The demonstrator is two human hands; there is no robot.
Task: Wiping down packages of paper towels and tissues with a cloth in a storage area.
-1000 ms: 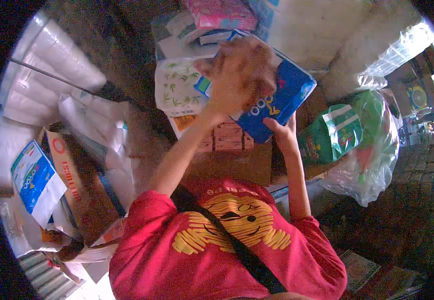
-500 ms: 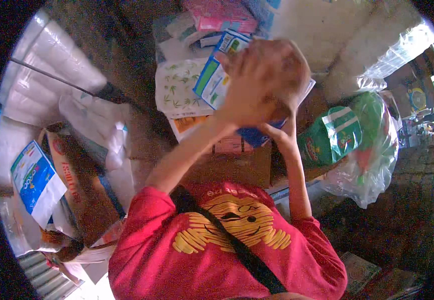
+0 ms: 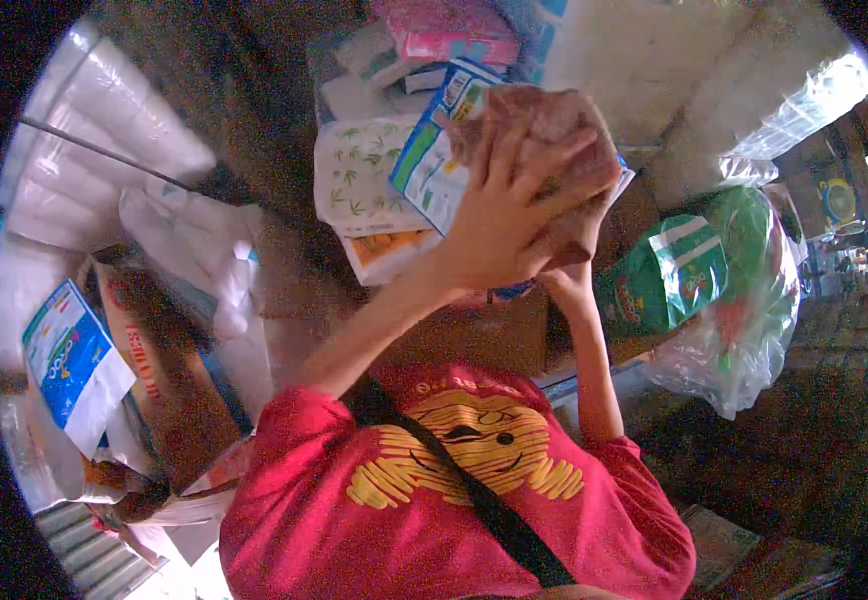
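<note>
A crumpled brownish-pink bundle (image 3: 554,108), possibly cloth or a soft bag, is held up in front of me between both hands. My left hand (image 3: 514,205) lies over its near side with the fingers spread and curved round it. From below and to the right, my right hand (image 3: 567,280) supports the same bundle; most of its fingers are hidden behind it. Directly behind the bundle lies a blue, white and green printed pack (image 3: 422,170). Next to that pack is a white packet with a green leaf pattern (image 3: 354,170).
A pink plastic-wrapped pack (image 3: 454,40) lies at the far side. On the right are a green pack (image 3: 669,270) and a clear plastic bag (image 3: 754,350). An open cardboard box (image 3: 169,370) and a blue-and-white packet (image 3: 74,350) stand at left.
My left hand has come down slightly and rests against the bundle, less blurred than before. My right hand has shifted in under the bundle, and less of the blue below it shows.
</note>
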